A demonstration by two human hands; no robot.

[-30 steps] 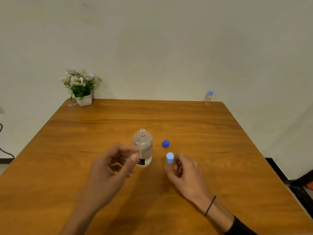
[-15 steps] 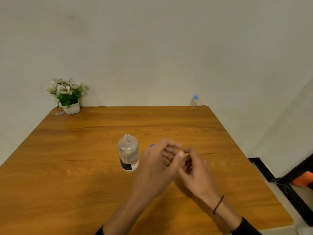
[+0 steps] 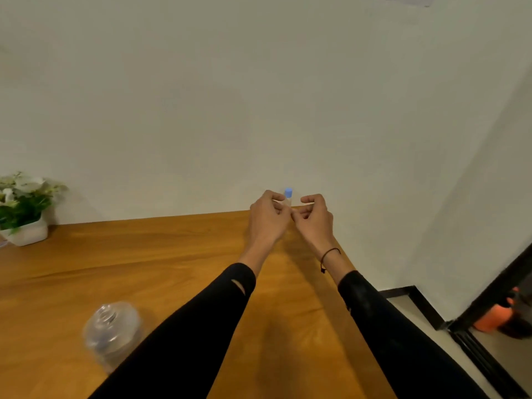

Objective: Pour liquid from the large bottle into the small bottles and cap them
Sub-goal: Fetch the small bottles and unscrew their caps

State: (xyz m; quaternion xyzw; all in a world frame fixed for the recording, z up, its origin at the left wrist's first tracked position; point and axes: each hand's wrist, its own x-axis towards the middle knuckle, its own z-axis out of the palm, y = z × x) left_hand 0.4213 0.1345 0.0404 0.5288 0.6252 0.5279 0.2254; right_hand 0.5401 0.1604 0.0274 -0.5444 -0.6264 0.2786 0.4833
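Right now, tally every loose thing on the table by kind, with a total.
Large clear bottle, uncapped: 1
Small bottle with a light blue cap, between the left hand and the right hand at the far edge: 1 in view
Potted white flowers: 1
Total: 3

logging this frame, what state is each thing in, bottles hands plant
small bottle: upright at the table's far edge, light blue cap on, between both hands
large bottle: upright on the table, uncapped, near the left arm
left hand: fingers curled at the small bottle, grip unclear
right hand: fingers curled beside the small bottle, contact unclear
potted plant: upright at the table's far left
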